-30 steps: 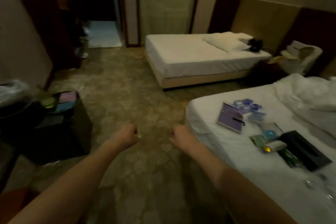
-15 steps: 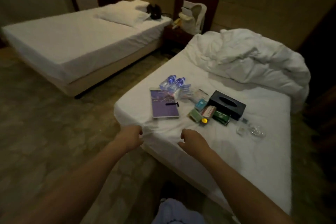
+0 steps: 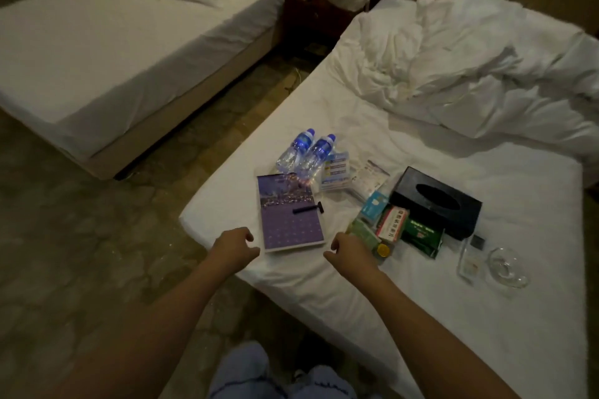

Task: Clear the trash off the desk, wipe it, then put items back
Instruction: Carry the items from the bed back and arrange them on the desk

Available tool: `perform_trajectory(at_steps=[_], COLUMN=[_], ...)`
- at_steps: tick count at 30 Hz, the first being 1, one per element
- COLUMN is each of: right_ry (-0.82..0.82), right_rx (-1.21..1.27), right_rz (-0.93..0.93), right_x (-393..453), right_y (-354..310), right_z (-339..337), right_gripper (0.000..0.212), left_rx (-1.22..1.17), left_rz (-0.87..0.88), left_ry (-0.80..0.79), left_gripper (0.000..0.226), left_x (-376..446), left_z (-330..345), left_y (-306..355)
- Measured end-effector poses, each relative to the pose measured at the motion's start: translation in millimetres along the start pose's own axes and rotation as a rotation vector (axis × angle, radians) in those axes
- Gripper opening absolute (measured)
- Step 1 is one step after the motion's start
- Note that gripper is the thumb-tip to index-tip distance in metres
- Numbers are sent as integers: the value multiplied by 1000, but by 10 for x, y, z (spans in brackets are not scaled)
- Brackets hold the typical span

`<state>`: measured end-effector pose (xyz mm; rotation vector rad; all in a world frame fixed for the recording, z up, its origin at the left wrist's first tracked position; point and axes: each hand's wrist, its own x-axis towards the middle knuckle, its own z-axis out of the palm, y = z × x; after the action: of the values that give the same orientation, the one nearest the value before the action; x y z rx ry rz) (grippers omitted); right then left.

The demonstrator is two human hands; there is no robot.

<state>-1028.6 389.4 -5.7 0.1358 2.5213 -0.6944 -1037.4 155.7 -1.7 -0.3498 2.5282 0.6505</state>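
Both empty, loosely curled hands (image 3: 288, 248) just short of a purple booklet (image 3: 289, 212) on the bed (image 3: 421, 301).

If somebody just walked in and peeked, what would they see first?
Probably the pile of small things on the near bed: a purple booklet with a dark razor on it, and two blue-capped water bottles beyond. To the right sit a black tissue box and a glass ashtray.

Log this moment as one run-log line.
phase: reaching for items on bed | left hand: empty, beside purple booklet | right hand: empty, by green packets | black razor: lies on booklet
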Motion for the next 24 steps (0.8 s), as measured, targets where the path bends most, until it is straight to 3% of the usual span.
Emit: perform_trajectory(at_steps=[12, 19, 24], right_ry=[-84, -123, -147], right_rx=[7, -69, -106], right_rz=[140, 84, 43], right_x=[1840, 2717, 2980], right_y=[157, 101, 114], right_z=[329, 713, 975], right_gripper=[31, 49, 33], left_rx=[-371, -595, -698], left_rz=[-319, -415, -498], left_ry=[-147, -183, -194], left_gripper=[64, 67, 63], left_x=[1976, 2829, 3096], left_z=[429, 633, 807], left_y=[-222, -256, -332])
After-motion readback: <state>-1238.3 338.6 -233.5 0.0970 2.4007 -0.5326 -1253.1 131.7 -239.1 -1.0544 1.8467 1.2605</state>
